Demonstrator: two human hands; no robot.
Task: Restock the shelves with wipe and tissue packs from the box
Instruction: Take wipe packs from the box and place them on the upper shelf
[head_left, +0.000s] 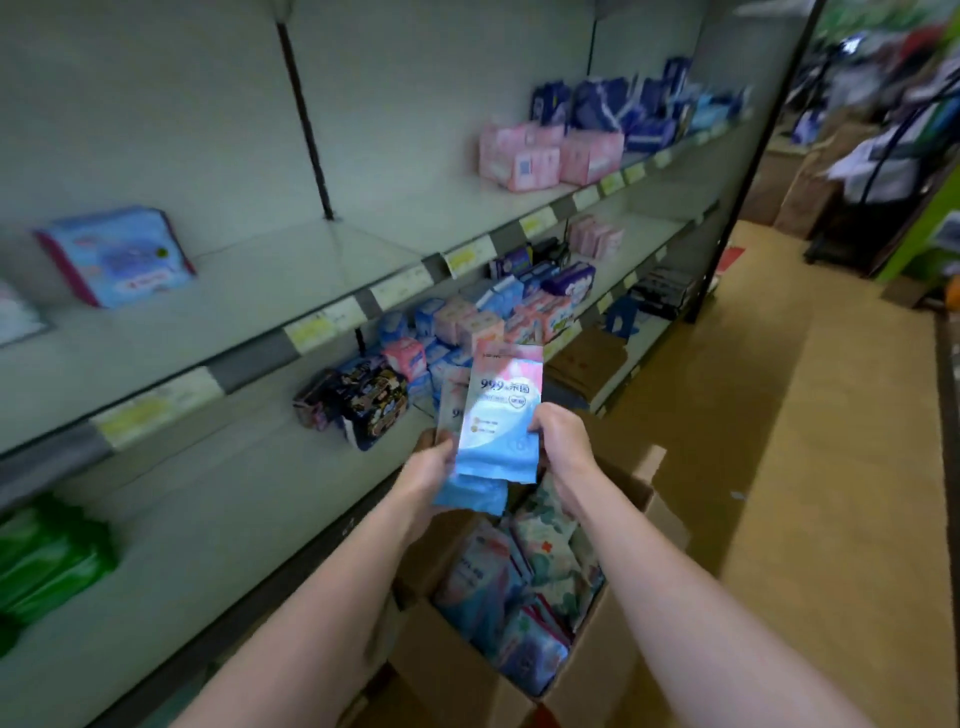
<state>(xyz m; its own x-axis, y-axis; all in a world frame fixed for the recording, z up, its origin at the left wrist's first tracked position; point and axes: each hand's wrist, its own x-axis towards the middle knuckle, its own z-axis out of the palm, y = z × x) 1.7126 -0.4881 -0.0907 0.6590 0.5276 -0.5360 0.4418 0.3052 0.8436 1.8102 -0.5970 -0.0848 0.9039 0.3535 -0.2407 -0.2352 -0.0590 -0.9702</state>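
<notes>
- Pink-and-blue plastic wipe packs (501, 415) are held upright above the open cardboard box (618, 670), in front of the middle shelf (223, 499); the front pack reads "99.9", while the smaller print is too blurred to read.
- At least one more pack sits behind the front one, mostly hidden; how many are stacked there cannot be told.
- The left hand (428, 465) grips the packs at their lower left edge, its fingers curled behind the stack and mostly covered by it (only the thumb side shows).
- The right hand (561, 439) pinches the front pack's right edge, thumb on the face and fingers wrapped behind.
- The box stands on the floor beside the shelving, filled with more soft packs (524, 587) in pale blue, pink and floral prints; its near corner is cut off by the bottom of the frame.
- On the shelves, a blue pack (117, 254) leans alone on the upper shelf, pink cartons (545, 156) and dark blue packs (613, 104) sit further along, all smeared by blur.
- Green packs (47, 561) at the left edge are cut off.
- Yellow price labels (311, 330) line the shelf edges, unreadable.
</notes>
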